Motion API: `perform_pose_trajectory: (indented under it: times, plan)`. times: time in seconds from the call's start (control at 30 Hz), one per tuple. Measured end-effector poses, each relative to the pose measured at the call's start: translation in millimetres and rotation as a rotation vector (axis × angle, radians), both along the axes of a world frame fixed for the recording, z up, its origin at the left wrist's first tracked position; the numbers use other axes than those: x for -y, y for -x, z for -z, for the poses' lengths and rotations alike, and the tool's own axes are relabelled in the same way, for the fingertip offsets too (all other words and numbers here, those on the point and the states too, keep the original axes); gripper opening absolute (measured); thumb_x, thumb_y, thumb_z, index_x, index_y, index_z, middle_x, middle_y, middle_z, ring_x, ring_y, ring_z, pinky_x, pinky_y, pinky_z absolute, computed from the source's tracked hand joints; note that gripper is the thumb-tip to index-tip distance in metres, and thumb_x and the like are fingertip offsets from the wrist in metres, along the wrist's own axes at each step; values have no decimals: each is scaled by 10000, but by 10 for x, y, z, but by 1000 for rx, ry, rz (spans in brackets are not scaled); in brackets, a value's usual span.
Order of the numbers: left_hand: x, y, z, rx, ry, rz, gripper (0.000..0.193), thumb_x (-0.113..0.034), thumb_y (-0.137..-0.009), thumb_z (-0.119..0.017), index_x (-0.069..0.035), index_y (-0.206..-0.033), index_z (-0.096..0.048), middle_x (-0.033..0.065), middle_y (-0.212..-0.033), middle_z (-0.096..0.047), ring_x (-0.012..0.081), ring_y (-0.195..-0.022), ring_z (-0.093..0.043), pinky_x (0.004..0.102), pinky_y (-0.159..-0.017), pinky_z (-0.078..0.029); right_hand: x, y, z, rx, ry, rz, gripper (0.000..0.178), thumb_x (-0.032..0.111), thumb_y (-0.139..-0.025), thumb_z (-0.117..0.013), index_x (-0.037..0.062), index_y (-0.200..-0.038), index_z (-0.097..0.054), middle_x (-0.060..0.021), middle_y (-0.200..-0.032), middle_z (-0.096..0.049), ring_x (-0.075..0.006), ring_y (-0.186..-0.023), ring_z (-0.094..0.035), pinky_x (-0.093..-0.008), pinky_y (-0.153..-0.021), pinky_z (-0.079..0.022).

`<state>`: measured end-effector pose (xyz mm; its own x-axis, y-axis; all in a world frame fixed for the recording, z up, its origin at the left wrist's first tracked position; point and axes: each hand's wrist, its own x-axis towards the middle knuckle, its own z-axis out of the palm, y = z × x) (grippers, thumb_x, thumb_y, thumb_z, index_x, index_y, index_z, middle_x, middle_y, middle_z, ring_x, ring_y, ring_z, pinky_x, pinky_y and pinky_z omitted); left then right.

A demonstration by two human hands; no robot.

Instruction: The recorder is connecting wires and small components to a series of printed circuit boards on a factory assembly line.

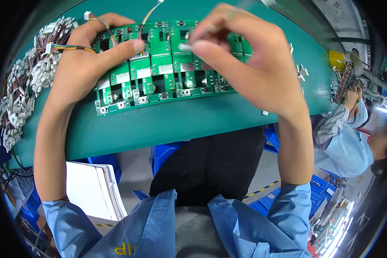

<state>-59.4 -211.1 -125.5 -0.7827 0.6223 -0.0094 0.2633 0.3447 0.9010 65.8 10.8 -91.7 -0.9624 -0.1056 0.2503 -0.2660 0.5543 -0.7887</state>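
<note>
**Wired leads on the left end of the circuit-board panel; right hand pinching a white connector**

Judged from the visible wiring, the work is partly done. The green circuit-board panel [161, 49] lies beneath and between both hands. Two multicoloured leads [145, 20] rise from boards beside the left thumb, their free plugs pointing away; a third lead [71, 47] crosses the left hand. No standing lead is visible on the boards between the hands, so these appear left to do. Boards under the right hand are partly hidden and cannot be assessed.

Left hand [78, 62]: spread, thumb apart from the fingers, laid over the panel's left end with the thumb tip down by a lead's base. Right hand [266, 66]: thumb and index finger closed on a small white connector [185, 47], held over the panel's middle; blur prevents confirming whether it is seated.

Outward of the left hand, bundled leads [19, 101] are heaped on the bench [180, 118]. Loose white connectors [303, 72] lie outward of the right hand. Farther beyond it, a co-worker [346, 148] handles parts.
</note>
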Motion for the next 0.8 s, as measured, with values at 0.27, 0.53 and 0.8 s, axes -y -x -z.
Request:
perform_pose_trajectory:
  times: [0.27,0.53,0.8]
  plan:
    - [-32,0,32,48,-124,62,358,-205,-825,-790,-26,-1115,-682,18,-871,-649,58,-693,-561,166,-626,-444,152,240,-1,-22,-346,-26,73,69,-831,-659,52,-901,-651,-36,-838,-608,-187,-752,-531,-295,-850,-355]
    - [-10,22,38,26,-115,69,360,-210,-819,-802,-24,-1106,-687,18,-877,-649,63,-710,-565,174,-648,-455,167,241,59,-147,-378,-49,69,18,-840,-685,25,-821,-619,5,-797,-587,-117,-679,-479,-267,-823,-384]
    - [-14,15,66,19,-123,63,374,-232,-817,-813,-20,-1101,-693,30,-893,-659,79,-747,-582,200,-688,-469,182,242,95,-180,-390,-28,104,41,-832,-692,48,-805,-592,16,-772,-565,-118,-651,-451,-286,-896,-344]
